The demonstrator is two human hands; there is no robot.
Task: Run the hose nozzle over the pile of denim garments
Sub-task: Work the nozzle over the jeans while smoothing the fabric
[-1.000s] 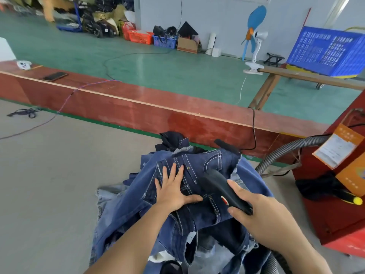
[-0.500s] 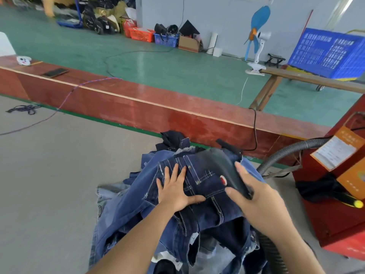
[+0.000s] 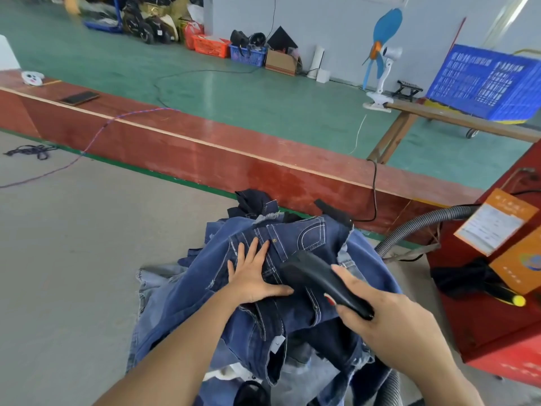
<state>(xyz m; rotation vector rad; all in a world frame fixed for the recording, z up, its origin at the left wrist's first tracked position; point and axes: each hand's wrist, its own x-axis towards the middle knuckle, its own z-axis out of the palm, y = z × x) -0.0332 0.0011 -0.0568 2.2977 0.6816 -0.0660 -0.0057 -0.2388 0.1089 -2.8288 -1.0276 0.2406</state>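
two hands show: a left hand [image 3: 254, 273] and a right hand [image 3: 389, 315]. there is one black nozzle [image 3: 319, 276], one denim pile [image 3: 292, 288] whose garments lie too tangled to count, one grey hose [image 3: 415, 227], one red machine [image 3: 503, 312] and one fan [image 3: 380, 51]. further off are one phone [image 3: 79, 98], one big blue crate [image 3: 489, 83], one orange basket [image 3: 211, 46], one blue basket [image 3: 247, 55] and one cardboard box [image 3: 280, 62].

A grey floor [image 3: 73, 273] is spreading out to the left of my hands. Beyond them a long red bench [image 3: 205, 148] is running across, and past it a green floor [image 3: 234, 95] is catching the light. A pale wall [image 3: 322, 22] is standing far ahead, with a blue fan [image 3: 380, 51] and crate [image 3: 486, 83] ahead to my right.
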